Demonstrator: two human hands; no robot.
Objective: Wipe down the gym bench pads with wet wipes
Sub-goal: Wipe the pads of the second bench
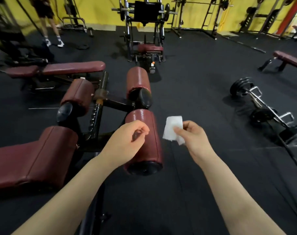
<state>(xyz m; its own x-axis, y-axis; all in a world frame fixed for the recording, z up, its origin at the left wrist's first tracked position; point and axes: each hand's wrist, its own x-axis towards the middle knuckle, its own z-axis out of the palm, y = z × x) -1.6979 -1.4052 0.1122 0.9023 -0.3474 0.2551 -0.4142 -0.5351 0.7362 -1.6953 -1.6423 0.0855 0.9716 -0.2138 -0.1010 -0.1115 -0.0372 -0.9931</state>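
Note:
A white wet wipe point(171, 128) is pinched in my right hand point(191, 136), held up over the dark floor just right of the nearest maroon roller pad point(149, 133). My left hand point(127, 141) hovers above that roller pad with its fingers curled and thumb meeting the fingertips, holding nothing I can see. The bench seat pad point(25, 160) lies at the lower left. Two more maroon roller pads point(78, 94) point(137, 80) sit farther back on the black frame point(100, 114).
A second maroon bench point(59, 68) stands at the left rear, a flat bench point(290, 60) at far right. A loaded bar with plates point(256, 102) lies on the black rubber floor at right. A machine point(144, 31) stands ahead; a person's legs point(51, 33) are at top left.

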